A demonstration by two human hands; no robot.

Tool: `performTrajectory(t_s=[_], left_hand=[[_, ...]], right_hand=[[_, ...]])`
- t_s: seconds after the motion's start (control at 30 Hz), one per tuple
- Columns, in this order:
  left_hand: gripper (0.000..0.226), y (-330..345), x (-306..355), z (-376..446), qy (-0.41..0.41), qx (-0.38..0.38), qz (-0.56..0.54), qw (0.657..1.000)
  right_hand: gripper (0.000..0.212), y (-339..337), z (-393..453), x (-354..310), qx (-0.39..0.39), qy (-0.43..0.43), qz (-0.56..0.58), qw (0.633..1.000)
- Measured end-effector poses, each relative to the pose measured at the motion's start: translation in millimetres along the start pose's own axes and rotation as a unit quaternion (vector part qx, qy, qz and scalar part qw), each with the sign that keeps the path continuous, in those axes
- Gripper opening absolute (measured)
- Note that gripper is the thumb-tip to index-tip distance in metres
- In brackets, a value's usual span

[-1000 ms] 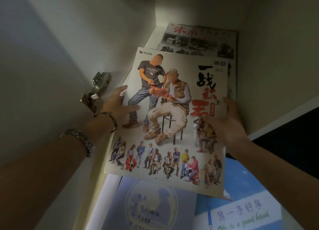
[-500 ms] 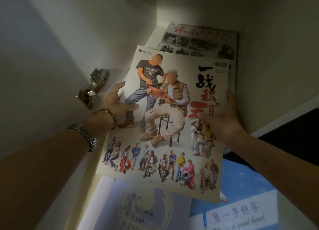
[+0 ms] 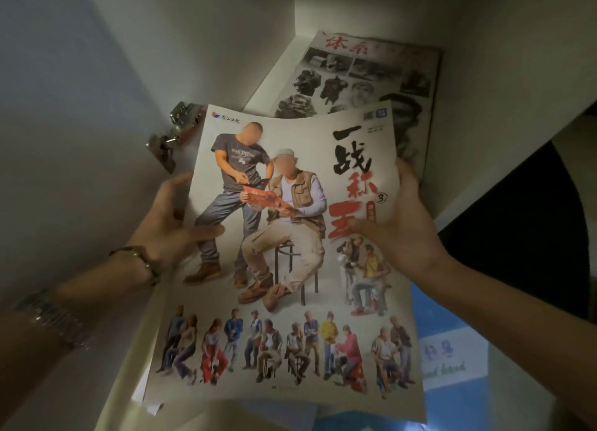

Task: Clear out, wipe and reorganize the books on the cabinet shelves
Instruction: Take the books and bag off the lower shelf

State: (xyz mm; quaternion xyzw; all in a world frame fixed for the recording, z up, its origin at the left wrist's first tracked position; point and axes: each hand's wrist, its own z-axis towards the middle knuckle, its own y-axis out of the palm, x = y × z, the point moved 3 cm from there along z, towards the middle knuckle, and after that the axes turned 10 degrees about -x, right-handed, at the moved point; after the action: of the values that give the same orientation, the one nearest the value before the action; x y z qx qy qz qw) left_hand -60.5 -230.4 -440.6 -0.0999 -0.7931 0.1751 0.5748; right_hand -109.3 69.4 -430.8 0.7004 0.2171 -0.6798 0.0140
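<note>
While my left hand (image 3: 176, 224) and right hand (image 3: 399, 227) pinch the floppy art book (image 3: 284, 253) by its side edges above the shelf (image 3: 277, 72), its bowed cover risks creasing or slipping.

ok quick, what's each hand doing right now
Left hand: grips the left edge of the figure-drawing book, thumb on the cover.
Right hand: grips the book's right edge, thumb on the cover.

Metal door hinge (image 3: 176, 133), left wall
</note>
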Motion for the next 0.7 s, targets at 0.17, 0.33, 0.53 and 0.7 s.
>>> performTrajectory(t_s=[0.17, 0.33, 0.53, 0.7], left_hand=[[0.082, 6, 13, -49, -0.01, -0.005, 0.033, 0.999], [0.084, 14, 21, -89, -0.043, -0.001, 0.059, 0.997], [0.093, 16, 32, -147, -0.058, 0.006, 0.078, 0.995], [0.1, 27, 42, -186, -0.075, 0.0, 0.082, 0.994]], right_hand=[[0.093, -2, -36, 0, -0.017, 0.012, 0.012, 1.0], [0.094, -9, -72, -2, -0.02, 0.022, 0.017, 0.999], [0.093, -19, -119, -15, -0.047, 0.019, 0.042, 0.998], [0.097, -31, -153, -16, -0.068, 0.025, 0.043, 0.996]])
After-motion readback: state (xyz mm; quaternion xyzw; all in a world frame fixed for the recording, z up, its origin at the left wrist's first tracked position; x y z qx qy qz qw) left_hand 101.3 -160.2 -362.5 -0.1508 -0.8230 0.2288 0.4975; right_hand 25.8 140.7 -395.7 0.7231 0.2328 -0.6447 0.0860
